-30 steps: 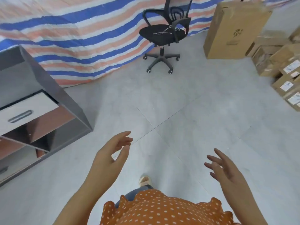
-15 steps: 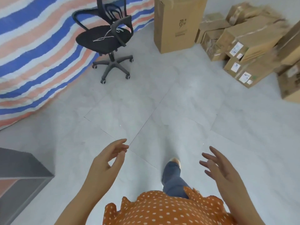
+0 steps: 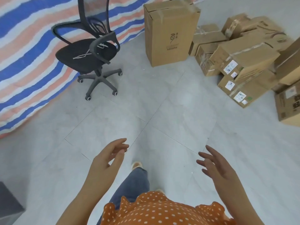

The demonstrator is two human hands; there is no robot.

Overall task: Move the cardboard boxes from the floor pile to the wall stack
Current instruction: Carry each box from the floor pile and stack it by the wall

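A pile of cardboard boxes (image 3: 243, 57) with white labels lies on the grey floor at the right. A tall upright cardboard box (image 3: 170, 31) stands beside it, near the striped sheet. My left hand (image 3: 108, 157) and my right hand (image 3: 215, 168) are held out low in front of me, fingers relaxed and spread, holding nothing. Both are well short of the boxes.
A black office chair (image 3: 90, 54) on castors stands at the left before a blue, orange and white striped tarp (image 3: 29, 46). A dark cabinet corner (image 3: 8, 203) shows at the lower left. My leg in jeans (image 3: 134, 181) steps forward on the tiled floor (image 3: 162, 111).
The view has swung right and moved forward: the cabinet has slid out of view, the chair and boxes are nearer and larger. Both hands stay open and empty.
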